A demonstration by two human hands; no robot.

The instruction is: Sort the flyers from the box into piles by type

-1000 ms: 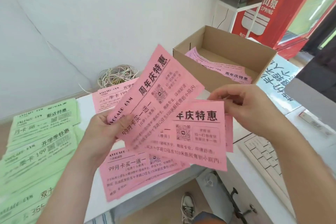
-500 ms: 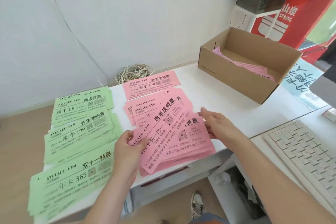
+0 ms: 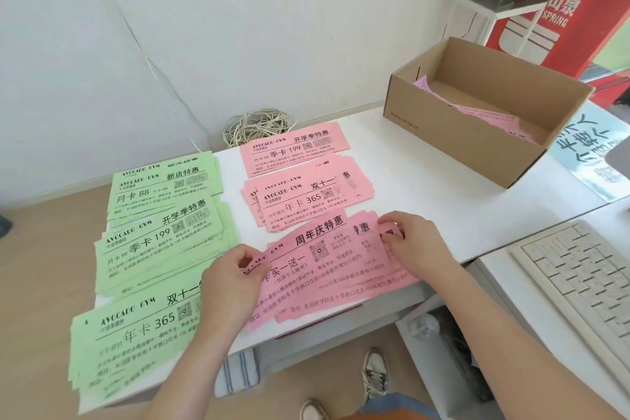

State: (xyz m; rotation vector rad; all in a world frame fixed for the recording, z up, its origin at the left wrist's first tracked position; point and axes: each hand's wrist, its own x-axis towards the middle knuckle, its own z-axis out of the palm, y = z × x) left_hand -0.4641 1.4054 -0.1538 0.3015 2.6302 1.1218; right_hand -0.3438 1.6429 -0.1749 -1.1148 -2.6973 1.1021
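Flyers (image 3: 327,259) of the pink anniversary type lie fanned on the nearest pink pile, at the desk's (image 3: 426,201) front edge. Head view: the left hand (image 3: 228,286) pinches their left end and the right hand (image 3: 412,242) pinches their right end. Judged step: squaring this pile. The next move calls for a reach to the box (image 3: 460,133), far right, where pink sheets (image 3: 484,112) lie. Green piles (image 3: 160,239) crowd the left; bare desk toward the box gives room.

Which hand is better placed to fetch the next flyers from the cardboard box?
Probably the right hand: it grips the pink flyers nearest the cardboard box; the left hand grips their far end.
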